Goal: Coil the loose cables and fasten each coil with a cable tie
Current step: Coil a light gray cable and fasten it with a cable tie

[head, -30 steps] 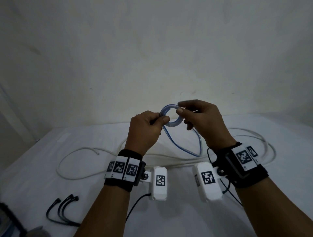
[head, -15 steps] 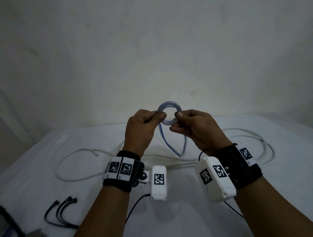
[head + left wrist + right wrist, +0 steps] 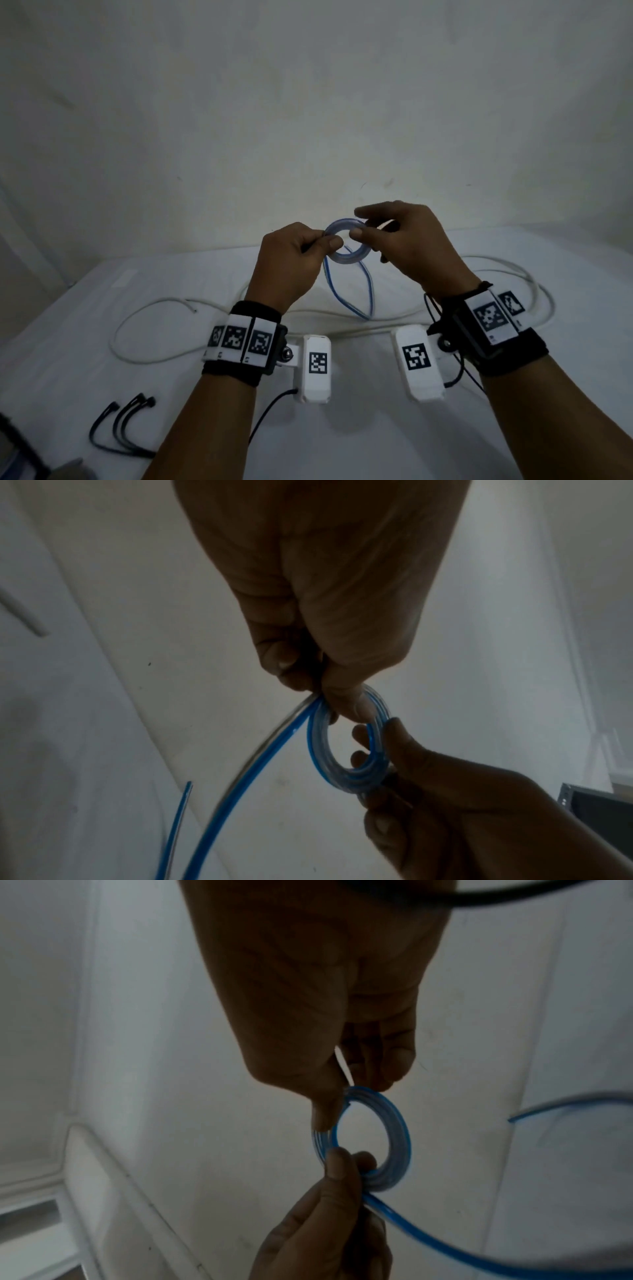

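Pinching the small blue-and-clear coil (image 3: 347, 245) from both sides, the left hand (image 3: 291, 263) clamps thumb and forefinger on its near-left rim where the loose tail leaves, while the right hand (image 3: 407, 240) curls thumb and fingertips around the opposite rim, both raised above the middle of the table (image 3: 342, 438). The unwound tail (image 3: 352, 294) hangs down in a long loop toward the cloth. A white cable (image 3: 144, 329) sprawls uncoiled across the far half, and black cable ties (image 3: 120, 428) lie near the front-left corner, well apart from both hands. The springy turns look likely to burst open if either pinch loosens, especially when one hand reaches for a tie; the dangling loop might also snag.
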